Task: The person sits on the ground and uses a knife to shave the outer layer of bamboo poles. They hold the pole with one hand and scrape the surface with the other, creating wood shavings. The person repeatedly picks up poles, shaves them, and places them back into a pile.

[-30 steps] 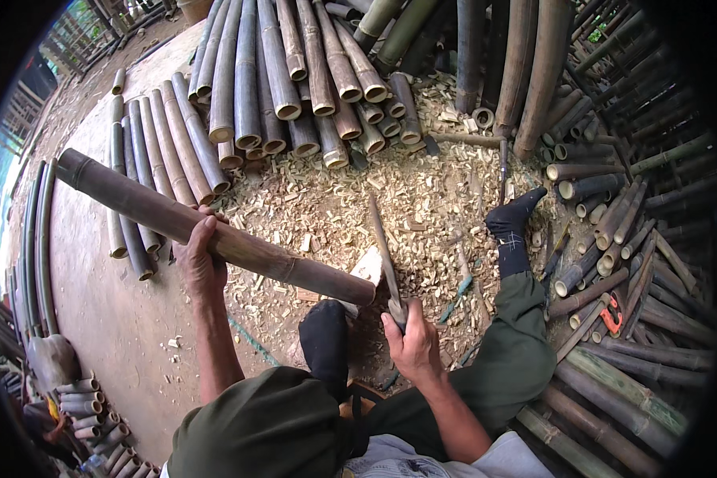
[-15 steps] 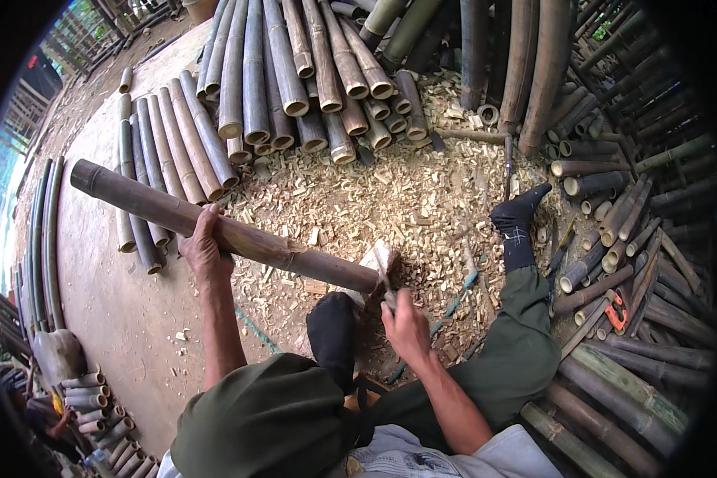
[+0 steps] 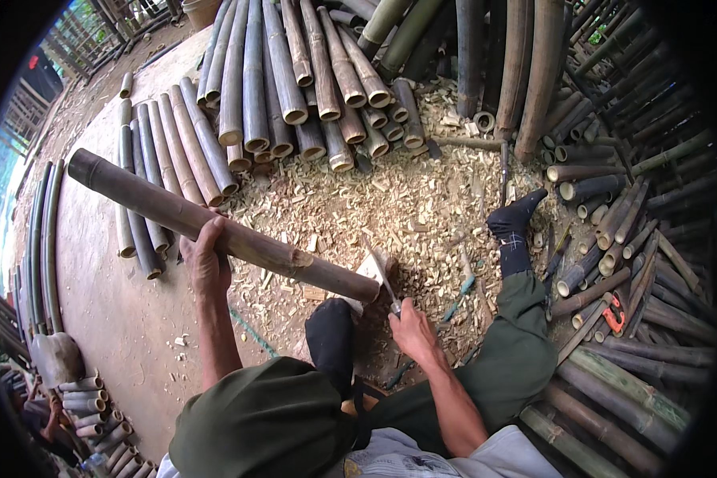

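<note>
My left hand [image 3: 205, 263] grips a long brown bamboo pole [image 3: 159, 209] near its middle; the pole slants from upper left down to a wooden block by my knee. My right hand [image 3: 413, 328] is shut on the handle of a chopping knife [image 3: 382, 275], whose blade rests against the pole's near end [image 3: 362, 287]. My legs in dark green trousers and black socks frame the spot, the right foot [image 3: 515, 219] stretched out on the chips.
Pale bamboo chips [image 3: 390, 199] cover the ground ahead. Cut bamboo poles [image 3: 295, 80] lie stacked at the top and along the right side [image 3: 613, 263]. Shorter poles lie on bare earth at left [image 3: 147, 159]. An orange-handled tool [image 3: 613, 317] lies among the right stack.
The knife has come down from a raised position beside the pole to its near end. The pole's far end has tilted slightly upward in view.
</note>
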A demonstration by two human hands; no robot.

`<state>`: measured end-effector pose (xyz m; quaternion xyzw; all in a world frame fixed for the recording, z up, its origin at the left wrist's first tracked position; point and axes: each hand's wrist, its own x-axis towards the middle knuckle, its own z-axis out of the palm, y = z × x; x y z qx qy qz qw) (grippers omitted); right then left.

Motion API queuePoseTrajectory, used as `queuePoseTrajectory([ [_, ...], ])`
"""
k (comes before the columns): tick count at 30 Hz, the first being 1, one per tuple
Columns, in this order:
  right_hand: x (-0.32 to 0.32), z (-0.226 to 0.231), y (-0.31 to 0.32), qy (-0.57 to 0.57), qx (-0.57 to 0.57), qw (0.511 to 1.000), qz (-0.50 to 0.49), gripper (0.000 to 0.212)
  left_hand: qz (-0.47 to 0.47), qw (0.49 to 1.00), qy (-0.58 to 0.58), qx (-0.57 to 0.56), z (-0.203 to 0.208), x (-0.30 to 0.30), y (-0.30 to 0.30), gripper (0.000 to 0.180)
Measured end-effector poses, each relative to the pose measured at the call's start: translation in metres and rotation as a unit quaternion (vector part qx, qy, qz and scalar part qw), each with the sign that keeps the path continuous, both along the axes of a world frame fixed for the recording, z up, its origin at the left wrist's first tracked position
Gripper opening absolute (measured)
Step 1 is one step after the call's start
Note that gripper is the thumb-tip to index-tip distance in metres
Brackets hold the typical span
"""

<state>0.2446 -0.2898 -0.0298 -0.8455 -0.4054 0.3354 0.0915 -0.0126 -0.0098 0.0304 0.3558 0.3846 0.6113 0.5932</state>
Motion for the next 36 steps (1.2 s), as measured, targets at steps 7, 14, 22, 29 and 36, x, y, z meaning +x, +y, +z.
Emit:
queuePoseTrajectory([
  [7,-0.023,0.069,0.01,0.052,0.318,0.947,-0.008,0.031,0.119,0.99,0.048,-0.051,-0.019,-0.01,0.006,0.036],
  [14,0.002,0.025,0.003,0.052,0.05,0.997,-0.006,0.033,0.043,0.998,0.04,-0.023,-0.011,-0.01,0.002,0.035],
  [22,-0.014,-0.014,-0.008,-0.008,0.01,1.0,-0.023,0.034,0.009,1.0,0.0,0.008,-0.004,-0.006,-0.003,0.04],
  [29,-0.016,0.063,0.005,0.021,0.235,0.972,0.013,0.031,0.123,0.99,0.014,-0.07,-0.01,-0.011,0.001,0.042],
  [36,-0.001,-0.002,0.0,-0.001,0.002,1.0,0.001,0.032,0.074,0.997,0.023,-0.03,-0.003,-0.006,0.004,0.035],
])
